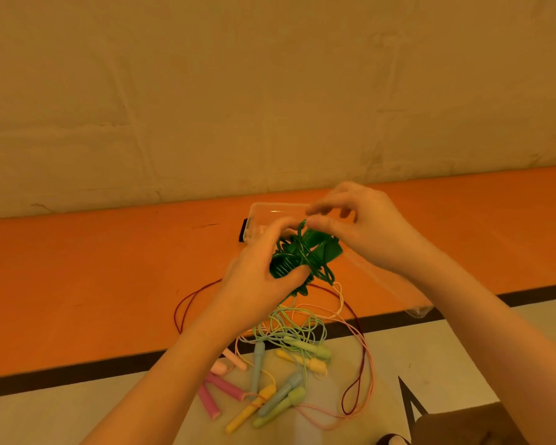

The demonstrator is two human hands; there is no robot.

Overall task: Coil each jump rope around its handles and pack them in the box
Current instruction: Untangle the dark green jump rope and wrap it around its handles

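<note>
Both hands are raised above the floor, working a dark green jump rope (302,256). The left hand (260,274) curls round the pair of green handles, thumb and fingers wrapped on the ribbed plastic grips, with thin glossy cord already wound in several turns across them and a few loose loops hanging below. The right hand (363,226) sits just to the right and slightly farther off, its thumb and forefinger pinching a loop of the same green cord at the top of the bundle — the other fingers are loosely bent and hold nothing.

Just beyond the hands lies the box (270,216), a clear plastic tub with rounded corners and a black clip on its left end, resting on the orange floor strip (77,268). Its inside is mostly hidden by the hands, so what it holds cannot be told. A clear plastic lid (398,290), long and flat, lies to the right under the right forearm.

Nearer, across the black line (61,374) and onto the pale floor (446,348), lies a tangle of uncoiled ropes: pastel handles (280,399) — pink, yellow, pale green, grey-blue — smooth, rounded and tapering, heaped over one another, with mint cord (289,326) in loose curls, a pink cord, and a dark red cord (187,303) looping wide to left and right. A creased cream sheet (270,91) covers the far wall.
</note>
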